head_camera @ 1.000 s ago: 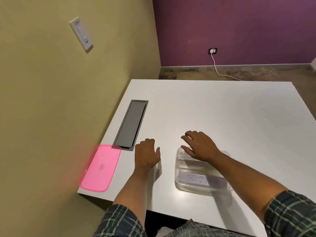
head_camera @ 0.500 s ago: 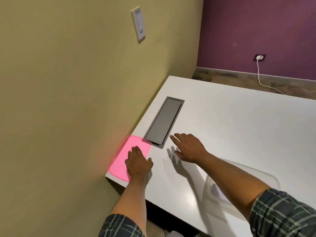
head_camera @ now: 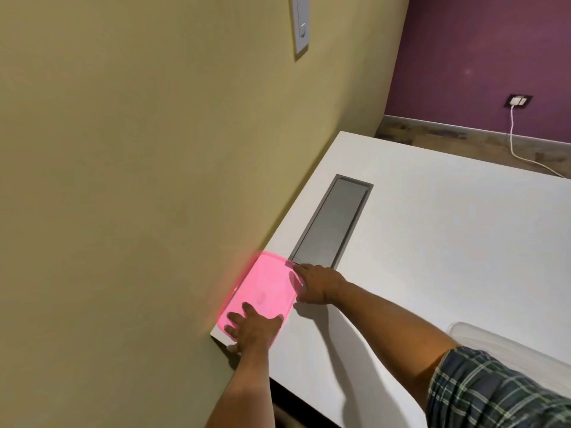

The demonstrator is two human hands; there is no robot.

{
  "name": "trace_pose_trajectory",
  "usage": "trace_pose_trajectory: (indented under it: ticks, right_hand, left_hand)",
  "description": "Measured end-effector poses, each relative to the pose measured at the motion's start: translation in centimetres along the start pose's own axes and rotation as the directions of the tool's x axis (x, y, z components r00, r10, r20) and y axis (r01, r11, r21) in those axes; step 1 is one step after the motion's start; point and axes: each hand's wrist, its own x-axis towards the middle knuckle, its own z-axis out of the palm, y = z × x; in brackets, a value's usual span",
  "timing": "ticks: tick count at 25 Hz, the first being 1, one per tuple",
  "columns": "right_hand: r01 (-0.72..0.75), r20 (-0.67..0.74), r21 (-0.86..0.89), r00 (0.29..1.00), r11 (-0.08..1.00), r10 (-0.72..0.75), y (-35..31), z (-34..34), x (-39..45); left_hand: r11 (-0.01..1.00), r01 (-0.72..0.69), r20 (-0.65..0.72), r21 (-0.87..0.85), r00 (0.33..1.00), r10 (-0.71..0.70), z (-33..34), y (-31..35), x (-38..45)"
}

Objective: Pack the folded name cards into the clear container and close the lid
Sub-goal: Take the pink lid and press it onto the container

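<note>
A translucent pink lid (head_camera: 262,288) lies at the near left corner of the white table (head_camera: 432,242), close to the wall. My left hand (head_camera: 253,330) rests flat on the lid's near end with its fingers spread. At the lid's far right edge, my right hand (head_camera: 318,285) has its fingers curled around the rim. Only a strip of the clear container (head_camera: 494,341) shows at the lower right, behind my right sleeve. Its inside and the name cards are hidden.
A grey cable hatch (head_camera: 333,223) is set into the table just beyond the lid. The yellow wall with a switch (head_camera: 301,23) runs along the table's left edge. A socket with a white cable (head_camera: 519,101) is on the purple back wall.
My right hand left the container and crossed to the lid's far right edge. My left hand slid from the table onto the lid. The view swung left, so the container is almost out of frame.
</note>
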Motion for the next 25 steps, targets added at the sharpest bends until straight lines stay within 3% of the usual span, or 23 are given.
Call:
trace_pose_trajectory:
  ticks: [3, 11, 16, 21, 25]
  right_hand:
    - [-0.051, 0.096, 0.038, 0.994, 0.998, 0.047, -0.4, 1.2, 1.7]
    - [-0.071, 0.078, -0.032, 0.994, 0.997, 0.073, -1.7, 2.0, 2.8]
    - [-0.164, -0.09, 0.181, 0.979, 0.97, 0.182, -2.0, 2.3, 2.5]
    - [-0.223, 0.039, 0.381, 0.974, 0.897, 0.225, -1.4, 2.1, 2.0]
    - [-0.252, -0.027, 0.526, 0.95, 0.813, 0.312, -0.1, 1.8, 1.5]
  left_hand:
    - [1.0, -0.004, 0.014, 0.002, 1.0, 0.004, 0.4, 0.0, 0.6]
    - [0.999, -0.027, -0.01, 0.022, 1.0, 0.028, -0.1, 0.1, 0.7]
    - [0.999, -0.044, -0.015, 0.015, 0.999, 0.044, -0.4, -0.4, 0.6]
    - [0.997, -0.071, -0.02, 0.029, 0.997, 0.071, -0.6, -0.8, 0.7]
    - [0.988, -0.089, -0.092, -0.124, 0.993, 0.077, -1.1, -1.7, 0.3]
